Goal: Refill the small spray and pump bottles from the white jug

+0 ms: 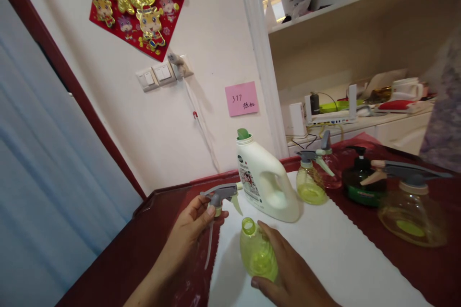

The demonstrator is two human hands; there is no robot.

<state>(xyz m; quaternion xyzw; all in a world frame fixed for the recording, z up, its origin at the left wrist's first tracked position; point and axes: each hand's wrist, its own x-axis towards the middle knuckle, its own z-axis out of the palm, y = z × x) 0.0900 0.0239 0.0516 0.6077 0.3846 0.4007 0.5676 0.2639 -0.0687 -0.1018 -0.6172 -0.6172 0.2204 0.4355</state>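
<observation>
My left hand is closed around the collar of a grey trigger sprayer head, whose thin clear dip tube hangs below. My right hand wraps the side of a yellow-green spray bottle. Its mouth is uncovered, and some liquid seems to lie in the lower part. The sprayer head is apart from the bottle, up and to its left. Just behind them a large pale-green detergent jug stands upright on a white sheet, with a green piece in its neck.
To the right stand a small yellow spray bottle, a pinkish one, a dark green pump bottle and a larger amber spray bottle. Behind the dark red table are a wall and a shelf with a white router.
</observation>
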